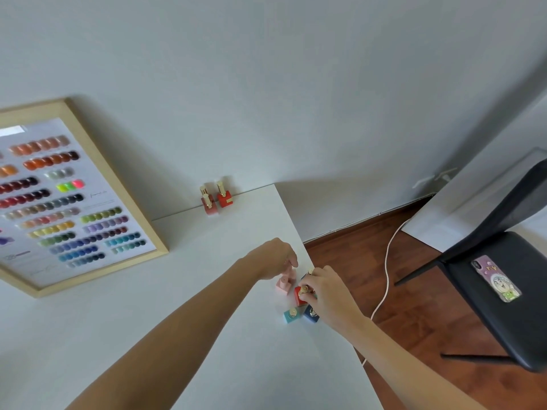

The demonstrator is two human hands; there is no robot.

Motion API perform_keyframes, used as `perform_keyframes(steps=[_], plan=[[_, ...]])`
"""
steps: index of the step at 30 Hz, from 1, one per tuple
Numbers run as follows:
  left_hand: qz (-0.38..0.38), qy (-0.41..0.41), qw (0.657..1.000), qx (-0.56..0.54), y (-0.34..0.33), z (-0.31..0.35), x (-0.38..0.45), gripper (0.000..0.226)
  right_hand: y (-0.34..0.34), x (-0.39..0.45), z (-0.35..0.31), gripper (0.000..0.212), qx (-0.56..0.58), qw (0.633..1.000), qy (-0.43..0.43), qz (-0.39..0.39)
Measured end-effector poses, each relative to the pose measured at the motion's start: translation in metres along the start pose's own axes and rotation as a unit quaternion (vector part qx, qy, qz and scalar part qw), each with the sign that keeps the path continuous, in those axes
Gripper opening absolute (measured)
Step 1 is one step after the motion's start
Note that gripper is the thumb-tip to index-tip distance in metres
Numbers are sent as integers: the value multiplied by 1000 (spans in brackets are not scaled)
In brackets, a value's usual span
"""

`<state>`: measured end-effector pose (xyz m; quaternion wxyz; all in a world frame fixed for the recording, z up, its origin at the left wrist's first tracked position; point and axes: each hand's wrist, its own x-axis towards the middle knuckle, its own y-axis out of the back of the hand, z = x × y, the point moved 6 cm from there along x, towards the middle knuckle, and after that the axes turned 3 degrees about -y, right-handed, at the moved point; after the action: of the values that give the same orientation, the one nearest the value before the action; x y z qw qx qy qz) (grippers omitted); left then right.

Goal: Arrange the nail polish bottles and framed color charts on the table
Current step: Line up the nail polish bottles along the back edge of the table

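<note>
Both hands worked a bottle cluster at the white table's [207, 291] right edge; the right hand [328, 294] pinched the red bottle's [299, 295] gold cap, hiding bottles beneath; the left hand [273, 258] curled over a pink bottle [284, 284], its grip unclear; a wood-framed color chart [68, 196], cropped left, leaned on the wall; two bottles [216, 199] stood at the back.

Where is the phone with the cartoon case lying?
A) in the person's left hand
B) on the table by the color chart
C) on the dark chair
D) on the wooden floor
C: the phone lies flat on the seat of the dark chair, to the right of the table, away from both hands.
</note>
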<state>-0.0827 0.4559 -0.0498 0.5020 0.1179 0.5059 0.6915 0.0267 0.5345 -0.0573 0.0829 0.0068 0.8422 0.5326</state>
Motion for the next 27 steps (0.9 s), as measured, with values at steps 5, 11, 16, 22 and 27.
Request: perform_keyframes(steps=[5, 11, 16, 22, 27], plan=[[-47, -19, 999, -18, -15, -1, -15, 50, 2, -1, 0, 27, 18, 999, 7, 25], [-27, -8, 999, -39, -27, -3, -24, 36, 1, -1, 0, 19, 20, 999, 2, 32], [5, -5, 999, -35, -27, 1, -27, 23, 1, -1, 0, 17, 19, 999, 8, 33], [80, 49, 995, -27, -26, -2, -33, 22, -1, -2, 0, 21, 28, 999, 11, 24], [124, 93, 986, -60, -19, -22, -46, 26, -2, -1, -7, 16, 58, 998, 24, 11]])
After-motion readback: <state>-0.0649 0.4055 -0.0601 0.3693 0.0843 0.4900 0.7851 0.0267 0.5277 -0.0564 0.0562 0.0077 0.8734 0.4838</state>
